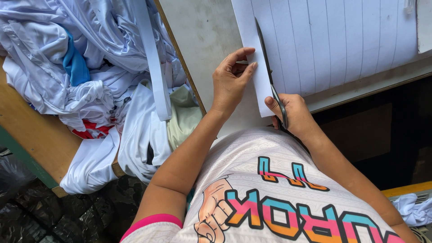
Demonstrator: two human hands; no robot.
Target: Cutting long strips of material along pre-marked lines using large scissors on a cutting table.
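At the near worktop edge, left hand (230,81) fingers (245,71) pinch the left margin of a white sheet (324,40), thumb on top, other fingers curled under the strip being cut off. Right hand (292,114) fingers wrap the scissors (270,76) handles, thumb through the upper loop; grip is closed around the handles. Scissor blades run up along a ruled line on the sheet, tips pointing away from the person, blades close together, sheet between them. The narrow strip (254,54) left of the blades is partly separated, its lower end overhanging the worktop edge near the right hand. Sheet is marked with parallel lines running lengthwise, lies flat on the grey worktop (202,31), covering most of its right part. Left of the worktop, a wooden table (31,130) carries a heap of white cloth (94,58) with blue and red bits showing; a white band (153,67) hangs across the heap. Lower right corner, more white cloth (411,209) beside a yellow edge.
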